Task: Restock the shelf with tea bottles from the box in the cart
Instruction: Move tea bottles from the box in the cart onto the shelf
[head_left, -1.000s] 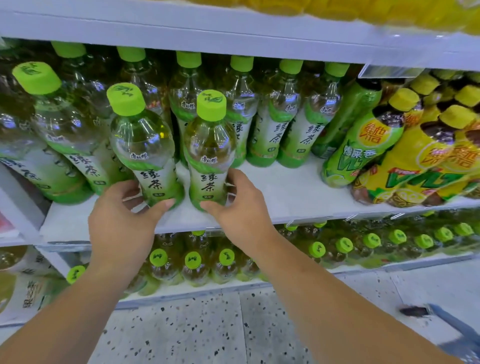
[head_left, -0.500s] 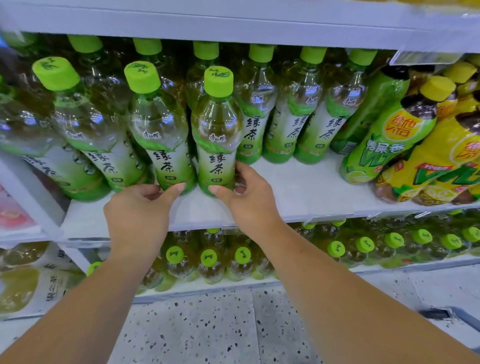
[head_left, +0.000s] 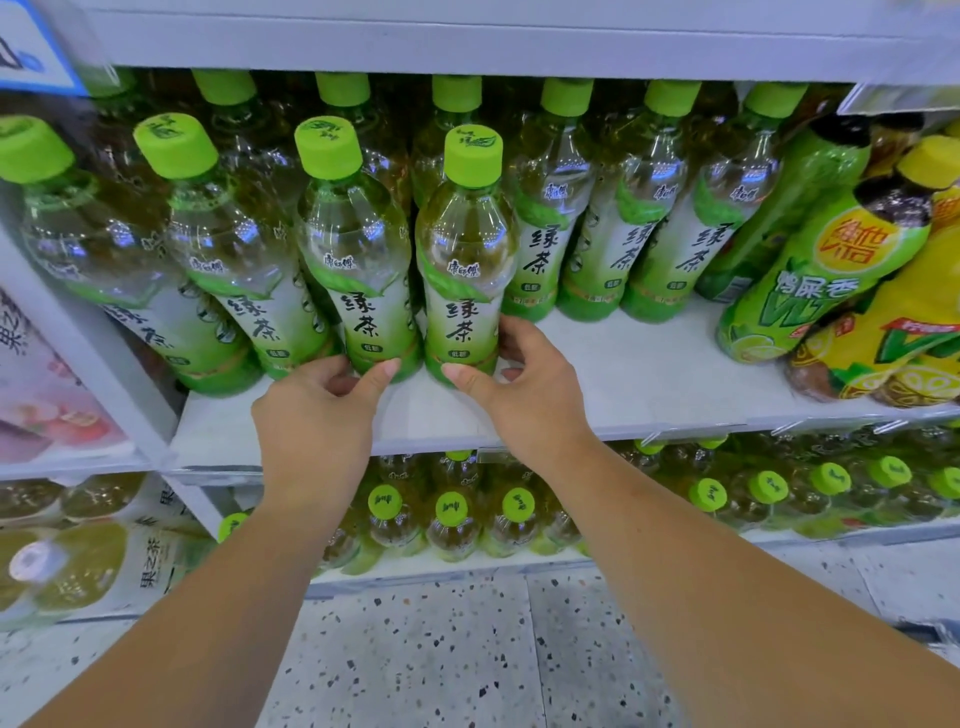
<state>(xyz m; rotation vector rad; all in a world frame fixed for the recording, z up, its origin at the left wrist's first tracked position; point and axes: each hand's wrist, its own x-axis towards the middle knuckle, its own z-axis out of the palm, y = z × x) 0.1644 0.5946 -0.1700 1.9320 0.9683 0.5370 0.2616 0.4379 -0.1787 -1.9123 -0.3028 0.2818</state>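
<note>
At shelf (head_left: 623, 374) front: left hand (head_left: 317, 421) pinches base of one tea bottle (head_left: 363, 270), right hand (head_left: 527, 395) grips base of neighbour (head_left: 465, 270). Low holds risk tipping either bottle off edge.

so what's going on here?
A person is stocking green tea on the shelf. The left hand grips the base of one green-capped bottle, and the right hand grips the base of the bottle beside it. Both stand upright near the shelf's front, ahead of a back row. There is bare shelf to their right, before the lemon tea bottles.
</note>
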